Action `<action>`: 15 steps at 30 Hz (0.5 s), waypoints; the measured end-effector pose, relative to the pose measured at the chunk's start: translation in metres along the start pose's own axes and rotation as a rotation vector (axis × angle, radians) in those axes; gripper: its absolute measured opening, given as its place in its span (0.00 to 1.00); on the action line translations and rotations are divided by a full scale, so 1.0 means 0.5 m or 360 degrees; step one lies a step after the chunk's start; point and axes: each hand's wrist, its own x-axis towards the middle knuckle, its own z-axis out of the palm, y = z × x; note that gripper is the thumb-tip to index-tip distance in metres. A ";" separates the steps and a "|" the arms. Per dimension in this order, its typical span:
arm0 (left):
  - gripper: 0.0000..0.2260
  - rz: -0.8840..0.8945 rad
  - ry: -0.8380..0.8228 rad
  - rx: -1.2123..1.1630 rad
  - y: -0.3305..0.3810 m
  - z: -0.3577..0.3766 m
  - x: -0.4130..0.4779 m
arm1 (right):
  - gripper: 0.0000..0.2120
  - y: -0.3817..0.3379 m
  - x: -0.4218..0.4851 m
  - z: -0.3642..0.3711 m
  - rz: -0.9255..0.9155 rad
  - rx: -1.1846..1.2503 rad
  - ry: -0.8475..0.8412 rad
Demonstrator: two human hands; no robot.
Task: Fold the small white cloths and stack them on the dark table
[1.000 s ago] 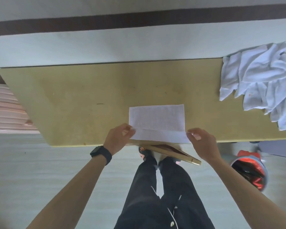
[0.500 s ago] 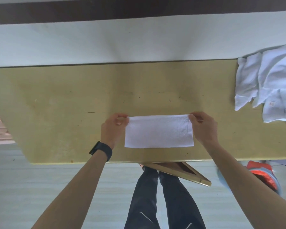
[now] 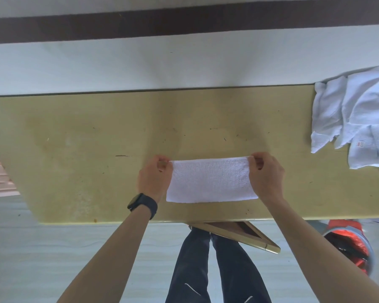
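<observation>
The table (image 3: 92, 136) has a dull yellow top that runs across the whole view from left to right. Its surface is worn, with small dark specks, short scratches and paler blotches on the left half. A folded cloth (image 3: 210, 181), white and shaped as a wide strip, lies flat near the middle of the near edge, with its long sides parallel to that edge. At the far right a pile of loose white cloths (image 3: 357, 110) sits crumpled and overlapping, reaching just past the far edge and well apart from the folded cloth. One of them bears a small red label (image 3: 360, 144)
</observation>
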 end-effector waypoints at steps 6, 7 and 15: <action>0.02 0.0065 0.0048 0.0119 -0.004 0.008 0.006 | 0.10 -0.005 -0.005 0.012 0.0013 0.0031 0.0029; 0.02 0.0084 0.0048 0.0150 -0.007 0.009 0.006 | 0.10 -0.005 -0.005 0.013 0.0015 0.0036 0.0029; 0.05 0.0239 0.0019 0.0365 -0.002 0.007 0.000 | 0.18 -0.033 -0.042 -0.018 -0.0138 -0.0130 0.0116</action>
